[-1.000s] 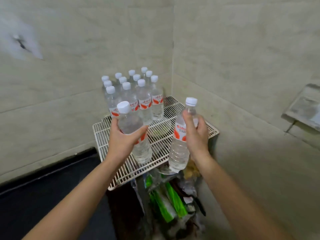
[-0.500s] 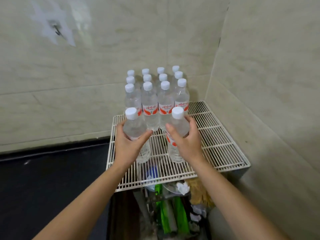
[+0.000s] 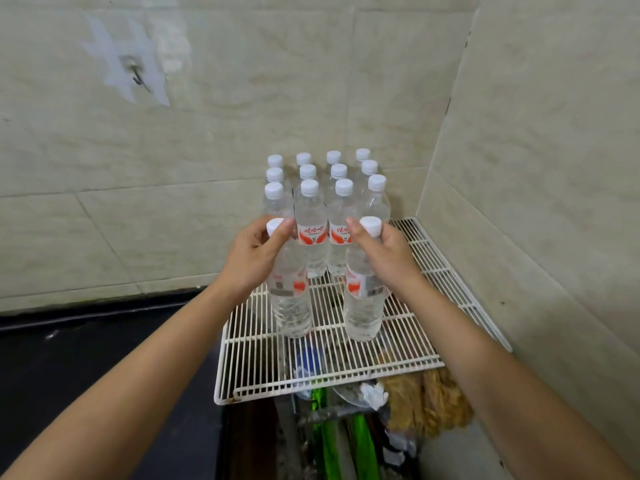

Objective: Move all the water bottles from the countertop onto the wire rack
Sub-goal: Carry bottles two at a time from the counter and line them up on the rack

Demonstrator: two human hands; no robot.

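Note:
A white wire rack fills the corner of two tiled walls. Several clear water bottles with white caps and red labels stand in rows at its back. Two more bottles stand upright on the rack in front of them. My left hand grips the neck of the left front bottle, just under its cap. My right hand holds the neck of the right front bottle the same way. Both bottle bases rest on the wires.
A dark countertop lies left of the rack; no bottles show on it. Under the rack's front edge sit green packets, a brown fibrous bundle and other clutter. A metal hook is fixed to the wall at upper left.
Both hands carried their bottles from above the rack's front edge down onto the wires. Each grip slid from the bottle's body up to its neck.

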